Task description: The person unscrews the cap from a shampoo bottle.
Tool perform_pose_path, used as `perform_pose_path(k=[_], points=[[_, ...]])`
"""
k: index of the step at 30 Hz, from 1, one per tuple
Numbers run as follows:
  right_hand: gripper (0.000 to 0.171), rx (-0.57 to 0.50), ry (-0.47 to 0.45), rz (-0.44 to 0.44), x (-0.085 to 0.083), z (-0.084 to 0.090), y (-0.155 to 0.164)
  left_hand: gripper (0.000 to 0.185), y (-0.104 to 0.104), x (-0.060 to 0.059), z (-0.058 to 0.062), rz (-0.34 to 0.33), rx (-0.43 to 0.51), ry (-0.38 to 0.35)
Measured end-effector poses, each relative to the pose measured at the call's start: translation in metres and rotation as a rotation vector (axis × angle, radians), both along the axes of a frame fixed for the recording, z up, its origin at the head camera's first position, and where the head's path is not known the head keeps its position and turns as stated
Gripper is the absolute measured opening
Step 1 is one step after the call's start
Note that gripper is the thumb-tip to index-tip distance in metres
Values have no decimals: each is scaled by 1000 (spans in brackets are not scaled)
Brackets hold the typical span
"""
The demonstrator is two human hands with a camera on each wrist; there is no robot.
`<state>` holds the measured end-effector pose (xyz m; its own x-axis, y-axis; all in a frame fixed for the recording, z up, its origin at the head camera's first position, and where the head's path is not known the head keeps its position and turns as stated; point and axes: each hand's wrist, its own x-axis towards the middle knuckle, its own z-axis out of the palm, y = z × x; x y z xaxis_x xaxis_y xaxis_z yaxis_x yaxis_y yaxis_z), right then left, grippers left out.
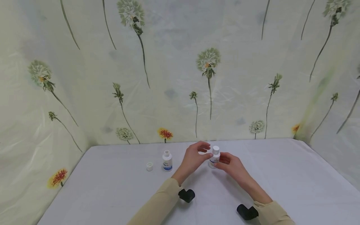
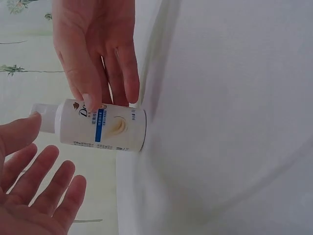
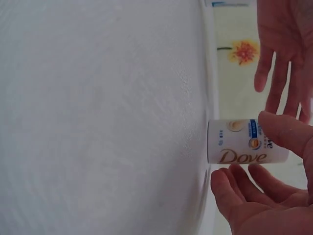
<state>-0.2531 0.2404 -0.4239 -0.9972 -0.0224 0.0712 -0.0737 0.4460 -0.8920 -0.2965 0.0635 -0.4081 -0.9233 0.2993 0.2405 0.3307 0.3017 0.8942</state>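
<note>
The capped white Dove bottle (image 1: 215, 157) stands upright on the white table (image 1: 281, 181), near its far edge. The right hand (image 1: 232, 165) pinches its body between thumb and fingers. The left hand (image 1: 195, 156), fingers relaxed, touches the cap with its thumb. At 9 o'clock stand an uncapped bottle (image 1: 167, 160) and a loose cap (image 1: 149, 166).

A white cloth-covered table (image 1: 112, 187) stands in a corner draped with pale green sheeting (image 1: 174, 68) printed with dandelion heads on long stems and a few orange flowers. The sheeting is wrinkled and slightly glossy. Light is soft and even, with faint shadows
</note>
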Motion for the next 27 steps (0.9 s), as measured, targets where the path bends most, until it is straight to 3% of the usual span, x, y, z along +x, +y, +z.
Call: perform_pose_path(k=[11,27], points=[[51,20,21,26,-7,0,-2,34,8,-6,7,-62,-20,-3],[39,92,55,29,-8,1,-5,24,14,-6,8,-55,9,-12]])
